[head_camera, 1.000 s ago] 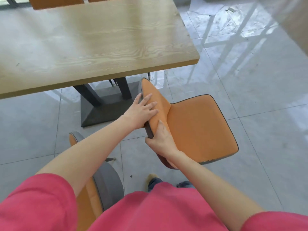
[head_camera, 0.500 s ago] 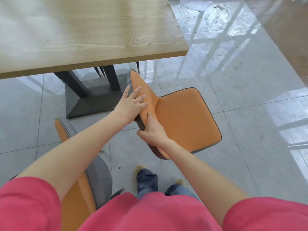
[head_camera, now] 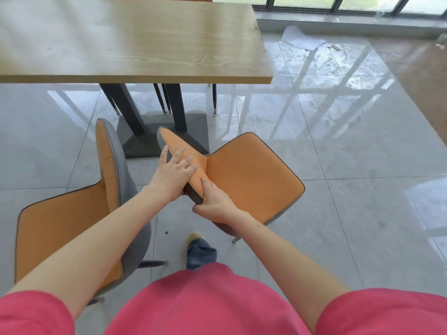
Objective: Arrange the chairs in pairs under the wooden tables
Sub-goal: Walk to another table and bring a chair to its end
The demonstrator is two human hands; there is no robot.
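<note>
An orange chair (head_camera: 251, 175) with a grey back shell stands in front of the wooden table (head_camera: 130, 44), its seat pointing right, away from the table. My left hand (head_camera: 173, 174) grips the top edge of its backrest, fingers lying over the orange front. My right hand (head_camera: 212, 204) grips the near end of the same backrest, thumb on the front. A second orange chair (head_camera: 65, 228) stands to the left, its seat pointing left and partly hidden by my left arm.
The table's dark pedestal base (head_camera: 154, 134) sits on the grey tiled floor just beyond the held chair. Thin legs of other chairs (head_camera: 164, 97) show behind the base. My foot (head_camera: 193, 238) is below the chair. Windows (head_camera: 338, 3) line the far right.
The view has lifted and pulled back from the table. The held chair has swung round a little in both hands, and more of the left chair has come into view.
</note>
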